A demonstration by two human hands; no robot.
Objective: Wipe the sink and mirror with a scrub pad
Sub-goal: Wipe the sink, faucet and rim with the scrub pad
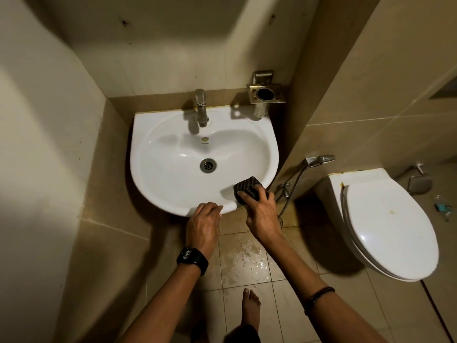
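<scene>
right hand (260,218) curled over scrub pad (248,188) on sink (158,199) rim, left hand (203,224) gripping rim

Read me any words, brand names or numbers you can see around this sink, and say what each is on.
Nothing is legible.
Small dark print on the sink, under the overflow hole: too small to read.
Watch face on the left wrist: too dark to read.
</scene>
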